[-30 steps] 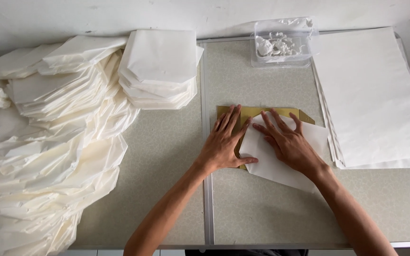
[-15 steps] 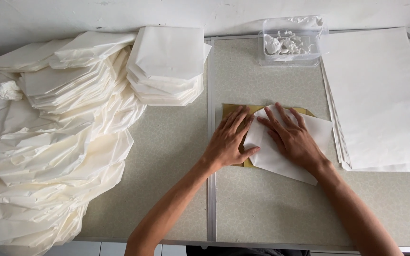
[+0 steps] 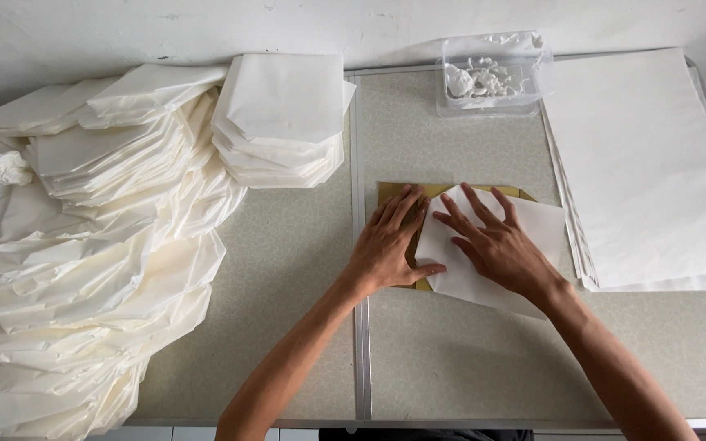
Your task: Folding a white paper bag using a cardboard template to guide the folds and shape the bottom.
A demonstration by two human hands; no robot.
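Observation:
A white paper sheet (image 3: 533, 230), partly folded, lies over a tan cardboard piece (image 3: 391, 192) on the speckled table. My right hand (image 3: 492, 241) presses flat on the sheet with fingers spread. My left hand (image 3: 390, 241) rests flat at the sheet's left edge, over the cardboard, its thumb touching the paper. Neither hand grips anything. Most of the cardboard is hidden under the paper and my hands.
A stack of flat white sheets (image 3: 643, 163) lies at the right. A clear plastic tub (image 3: 492, 77) with white lumps stands at the back. Folded white paper piles (image 3: 283, 122) sit at the back centre, and a large heap (image 3: 83, 261) covers the left.
Both hands have stayed pressed on the sheet, shifting only slightly; the view has drifted a little.

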